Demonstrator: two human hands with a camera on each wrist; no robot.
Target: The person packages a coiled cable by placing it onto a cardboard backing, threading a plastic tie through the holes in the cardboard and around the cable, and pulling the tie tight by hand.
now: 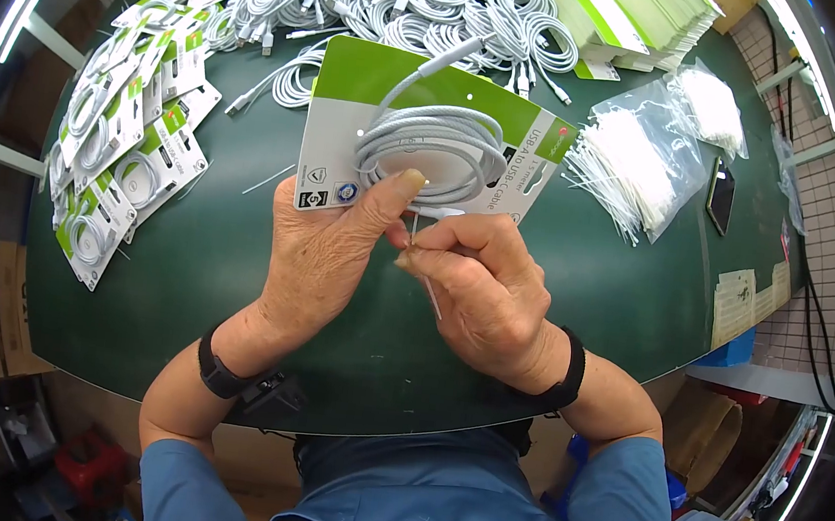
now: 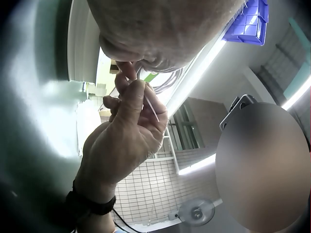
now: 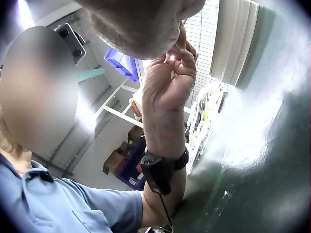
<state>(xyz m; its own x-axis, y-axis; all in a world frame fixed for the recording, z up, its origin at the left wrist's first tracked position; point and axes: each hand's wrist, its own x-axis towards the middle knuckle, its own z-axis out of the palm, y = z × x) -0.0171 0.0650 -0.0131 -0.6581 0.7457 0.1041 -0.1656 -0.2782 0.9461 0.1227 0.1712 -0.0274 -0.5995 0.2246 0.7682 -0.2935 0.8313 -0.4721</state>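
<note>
A packaging card (image 1: pixel 338 147) in green and grey is held up over the middle of the green bench (image 1: pixel 205 270), nearer its front edge. It is gripped by the left hand (image 1: pixel 323 251): the thumb is pressed onto the coiled white cable (image 1: pixel 425 126) laid on the card's face, while the other fingers are hidden behind the card. One loose end of the cable is seen rising past the card's top edge.

Just below the card, a thin white cable tie (image 1: pixel 431 297) is pinched between the thumb and curled fingers of the right hand (image 1: pixel 480 287), which touches the left thumb. In the left wrist view the tie is seen slanting up out of those clenched fingers.

Loose white cables (image 1: pixel 412 4) are heaped along the bench's far edge. Finished cards (image 1: pixel 127 142), each with a cable fixed on, are spread along the left edge. Blank cards (image 1: pixel 632 15) are stacked at the far right corner. Clear bags of white ties (image 1: pixel 639 156) are laid toward the right edge, with a dark phone (image 1: pixel 720 194) just beside them. A black band is worn on each wrist.
</note>
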